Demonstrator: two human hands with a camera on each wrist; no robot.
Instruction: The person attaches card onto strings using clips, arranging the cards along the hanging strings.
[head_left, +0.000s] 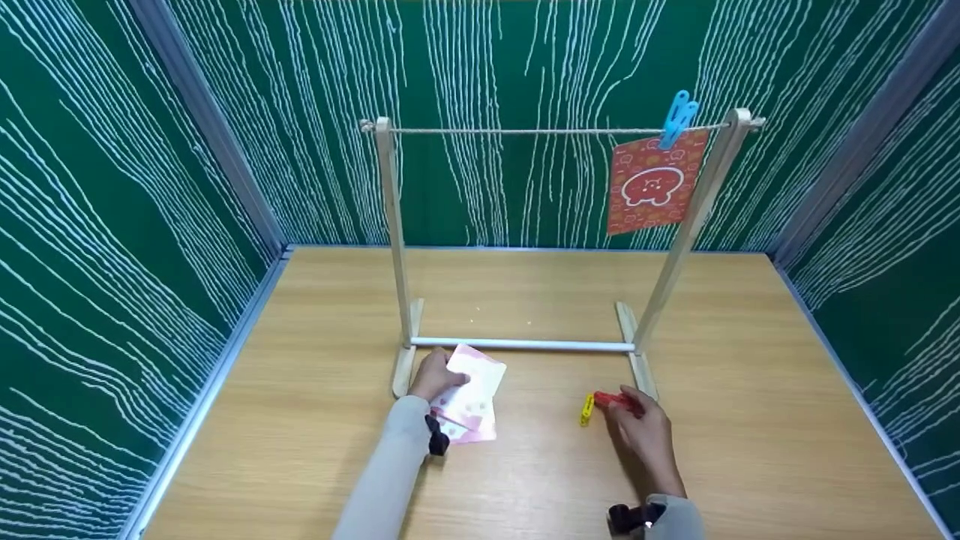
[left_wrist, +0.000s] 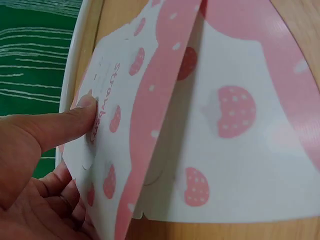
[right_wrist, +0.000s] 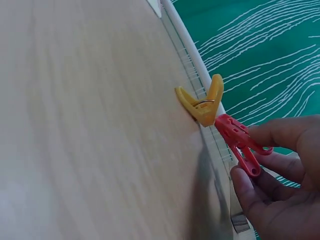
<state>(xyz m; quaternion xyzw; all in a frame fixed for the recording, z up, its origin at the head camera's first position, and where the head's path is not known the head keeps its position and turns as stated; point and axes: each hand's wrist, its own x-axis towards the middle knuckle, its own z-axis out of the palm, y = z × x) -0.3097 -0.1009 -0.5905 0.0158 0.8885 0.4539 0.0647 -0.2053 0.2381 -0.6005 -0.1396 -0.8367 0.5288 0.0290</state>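
Between thumb and fingers, my left hand (head_left: 439, 379) pinches a white and pink strawberry-print card (left_wrist: 107, 115). A second card of the same print (left_wrist: 232, 150) lies flat on the table, partly covered by the held one. My right hand (head_left: 646, 431) holds a red clothespin (right_wrist: 239, 137) by its handle ends, the thumb on one and fingers on the other. Right at its tip is a yellow clothespin (head_left: 586, 410) on the table. A red bear-print card (head_left: 652, 184) hangs from the rope under a blue clothespin (head_left: 679, 120), at the right end.
A wooden rack (head_left: 391, 225) stands behind the hands, its rope (head_left: 517, 131) strung between two posts. A pale bar (head_left: 525, 344) joins its feet low over the table (head_left: 525, 480). Green walls with white streaks (head_left: 465, 75) surround the table.
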